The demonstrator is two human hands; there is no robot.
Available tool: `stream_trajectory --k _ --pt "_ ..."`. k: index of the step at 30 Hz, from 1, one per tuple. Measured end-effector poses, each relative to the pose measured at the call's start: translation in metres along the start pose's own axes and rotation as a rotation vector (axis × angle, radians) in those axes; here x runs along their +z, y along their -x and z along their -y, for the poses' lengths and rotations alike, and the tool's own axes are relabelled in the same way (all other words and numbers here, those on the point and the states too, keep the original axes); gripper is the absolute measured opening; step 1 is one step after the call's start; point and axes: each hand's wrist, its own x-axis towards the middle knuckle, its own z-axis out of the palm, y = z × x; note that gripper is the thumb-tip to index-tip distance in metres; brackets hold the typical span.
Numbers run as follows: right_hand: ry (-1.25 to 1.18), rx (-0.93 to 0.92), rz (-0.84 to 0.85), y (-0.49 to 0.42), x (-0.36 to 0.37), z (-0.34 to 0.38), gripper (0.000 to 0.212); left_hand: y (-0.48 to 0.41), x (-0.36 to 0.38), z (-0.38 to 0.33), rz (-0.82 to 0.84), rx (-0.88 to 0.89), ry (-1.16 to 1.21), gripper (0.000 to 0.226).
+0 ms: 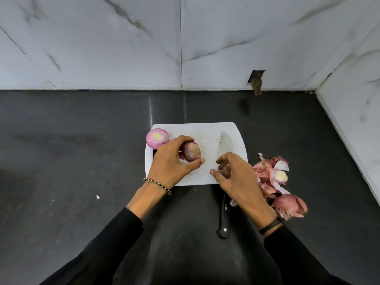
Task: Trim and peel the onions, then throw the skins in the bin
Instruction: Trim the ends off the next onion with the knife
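1. Purple-white peeled onion (157, 138) sits at the left edge of the white cutting board (205, 130), mid-frame, just beside the left hand's knuckles.
2. The left hand (170, 161) clamps the unpeeled onion (192, 154) against the board, fingers curled over its top and thumb beneath. The onion's long axis runs roughly up and down the frame.
3. The knife (225, 140) lies just right of that onion and about parallel to it. Its blade is on the board pointing up-frame, and its black handle hangs off the near edge.
4. The right hand (240, 179) hovers over the blade's heel, fingers loosely curled and apart from the thumb, gripping nothing visible. Whether it touches the knife is unclear. It is the nearer hand, and the handle lies down-frame under its wrist, so taking it probably means reaching back.
5. Loose skins (273, 182) are heaped on the dark counter, right of the board.
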Motion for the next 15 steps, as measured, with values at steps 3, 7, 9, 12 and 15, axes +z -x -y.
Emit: stream_trajectory --k 3,7,9,12,15 --pt "0.092 0.117 0.025 0.019 -0.008 -0.014 0.030 0.001 0.015 0.006 0.054 -0.018 -0.052 0.055" --pt "0.197 0.229 0.102 0.039 -0.013 -0.016 0.044 0.001 0.027 0.008 0.121 -0.033 -0.100 0.057" --pt "0.228 0.261 0.100 0.043 -0.012 -0.012 0.049 0.000 0.029 0.006 0.129 -0.029 -0.107 0.057" --pt "0.272 0.312 0.113 0.044 -0.013 -0.007 0.046 -0.003 0.031 0.004 0.142 -0.023 -0.111 0.057" --pt "0.283 0.367 0.132 0.041 -0.016 -0.002 0.040 -0.006 0.032 0.004 0.177 -0.022 -0.112 0.060"
